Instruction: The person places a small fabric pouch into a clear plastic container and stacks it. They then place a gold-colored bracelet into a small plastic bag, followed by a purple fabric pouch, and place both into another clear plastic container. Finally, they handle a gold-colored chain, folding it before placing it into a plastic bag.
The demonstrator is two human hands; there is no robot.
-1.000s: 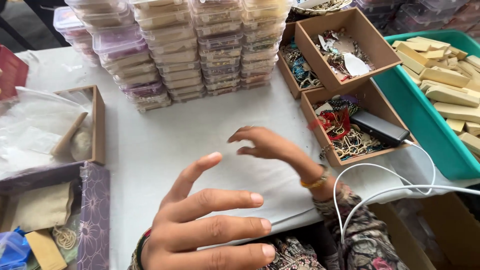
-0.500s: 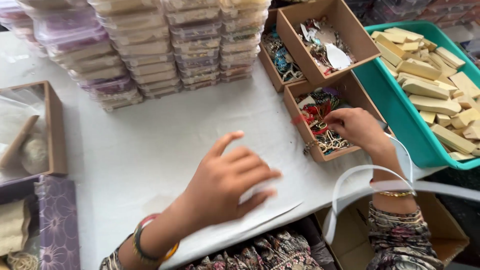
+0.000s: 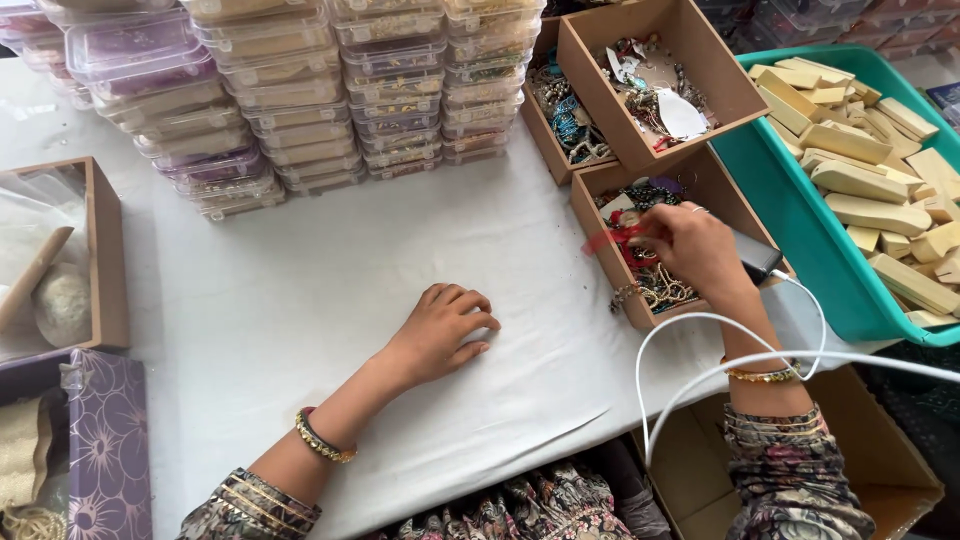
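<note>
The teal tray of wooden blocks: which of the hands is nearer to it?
Right. The right hand is in the cardboard box of jewellery beside the teal tray; the left hand rests flat on the white tablecloth, farther away.

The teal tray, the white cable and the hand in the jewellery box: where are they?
teal tray (image 3: 800,215): head view, on its bare left wall.
white cable (image 3: 690,318): head view, on the top of its loop.
right hand (image 3: 690,248): head view, on the back of the hand, over the brown box (image 3: 600,232) of jewellery.
</note>
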